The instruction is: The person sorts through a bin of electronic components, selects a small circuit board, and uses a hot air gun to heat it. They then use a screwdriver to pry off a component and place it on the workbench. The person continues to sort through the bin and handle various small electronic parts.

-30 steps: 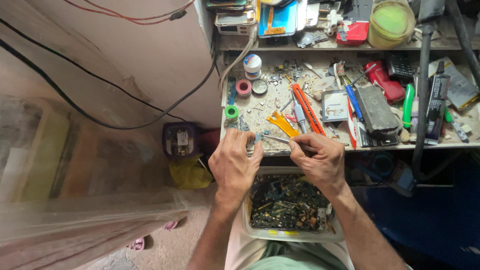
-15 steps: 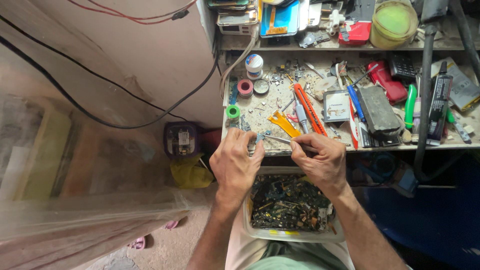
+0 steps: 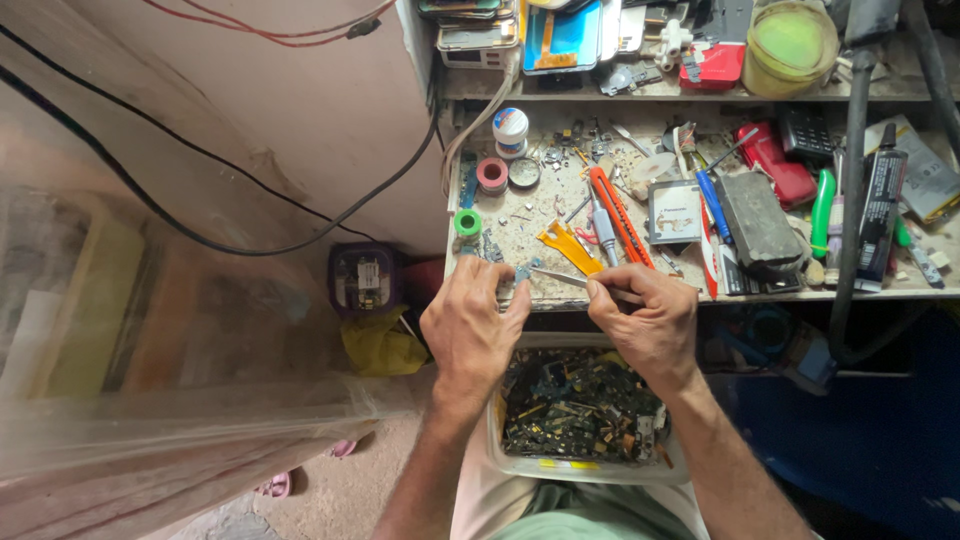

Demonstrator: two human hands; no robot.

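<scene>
Right now your left hand (image 3: 470, 325) pinches a small part (image 3: 521, 273) at the desk (image 3: 530, 225) edge while your right hand (image 3: 648, 318) grips tweezers (image 3: 575, 281) aimed at it, so you seem mid-picking, and the next move likely calls for a steady tip.

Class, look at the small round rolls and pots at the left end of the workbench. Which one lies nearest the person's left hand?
The green roll. It sits lowest of the group, just above the left hand, while the pink roll, the dark round tin and the white pot lie farther back.
</scene>
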